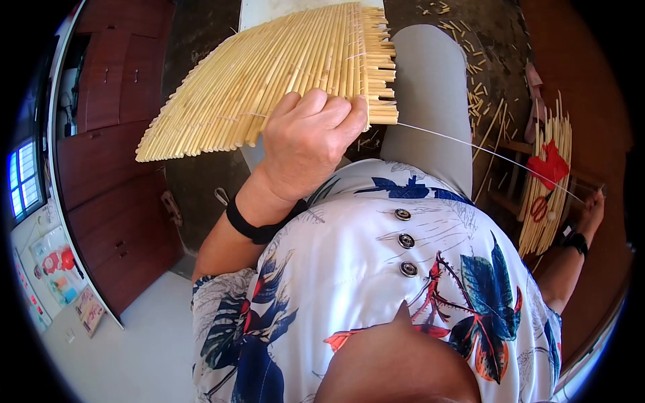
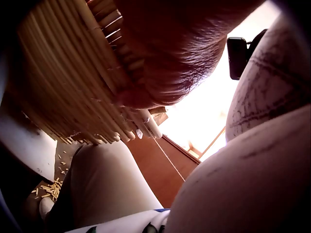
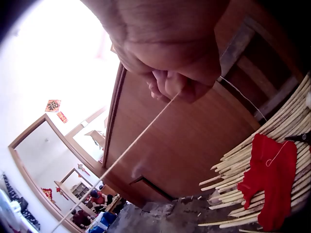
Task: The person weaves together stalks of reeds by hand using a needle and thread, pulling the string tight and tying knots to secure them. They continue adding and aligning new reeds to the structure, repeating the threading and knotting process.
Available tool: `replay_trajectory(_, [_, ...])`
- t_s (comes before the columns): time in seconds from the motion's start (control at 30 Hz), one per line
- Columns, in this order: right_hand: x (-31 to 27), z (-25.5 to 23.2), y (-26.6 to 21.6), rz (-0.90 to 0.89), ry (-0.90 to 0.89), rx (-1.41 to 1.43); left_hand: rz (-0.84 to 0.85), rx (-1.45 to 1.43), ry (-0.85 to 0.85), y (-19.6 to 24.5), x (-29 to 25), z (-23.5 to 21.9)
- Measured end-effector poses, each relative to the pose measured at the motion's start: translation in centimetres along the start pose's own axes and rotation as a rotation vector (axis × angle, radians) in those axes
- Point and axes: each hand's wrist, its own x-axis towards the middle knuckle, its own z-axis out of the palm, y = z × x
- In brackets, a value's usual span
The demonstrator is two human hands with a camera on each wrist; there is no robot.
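Observation:
A mat of pale stalks point(image 1: 269, 74), bound side by side with thread, lies slanted over the person's lap. My left hand point(image 1: 312, 134) grips its near edge by the last stalks, fingers curled over them. From that corner a white thread point(image 1: 484, 149) runs taut out to the right. Its far end is pinched in my right hand point(image 1: 591, 209), held out at arm's length. In the right wrist view the thread point(image 3: 131, 145) comes out of the curled fingers of the right hand point(image 3: 170, 58), and a loose tail hangs behind.
At the right lies a bundle of loose stalks point(image 1: 551, 134) with a red cloth point(image 1: 549, 166) and red-handled scissors point(image 1: 539, 208) on it. Cut stalk pieces point(image 1: 477, 101) litter the floor beyond the knee. Wooden cabinets point(image 1: 111, 154) stand on the left.

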Motion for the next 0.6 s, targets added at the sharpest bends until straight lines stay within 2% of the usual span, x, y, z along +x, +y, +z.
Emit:
replay_trajectory(0.17, [4.9,-2.5,0.5,-0.012,-0.074,0.018,-0.020,-0.027,0.036,-0.2,0.5,-0.4])
replay_trajectory(0.23, [6.6,-1.1,0.2,-0.053,-0.076,0.074,-0.022,-0.012,0.080,-1.5,2.2,-1.0])
replay_trajectory(0.3, [7.2,1.6,-2.1,-0.237,-0.090,0.072,-0.030,-0.011,0.149,-3.8,5.1,-3.2])
replay_trajectory(0.33, [6.7,4.0,-3.2,-0.250,-0.082,0.112,-0.075,-0.065,0.147,-4.9,6.9,-4.5])
replay_trajectory(0.37, [5.8,7.2,-4.8,-0.329,-0.053,0.157,-0.049,-0.041,0.171,-6.1,8.4,-5.4])
replay_trajectory(0.4, [4.7,10.3,-5.9,-0.408,-0.025,0.206,-0.114,-0.043,0.148,-7.3,9.9,-6.2])
replay_trajectory(0.47, [2.4,15.8,-7.5,-0.473,-0.241,0.218,-0.203,-0.029,0.103,-9.5,12.7,-7.2])
replay_trajectory(0.5, [-0.7,19.4,-8.5,-0.473,-0.353,0.270,-0.181,-0.005,0.126,-10.4,13.6,-7.6])
replay_trajectory(0.57, [-9.8,27.2,-10.2,-0.493,-0.602,0.370,-0.241,-0.180,0.023,-11.9,15.3,-7.6])
replay_trajectory(0.6, [-14.3,30.3,-11.0,-0.472,-0.639,0.410,-0.304,-0.229,-0.048,-11.9,15.9,-7.9])
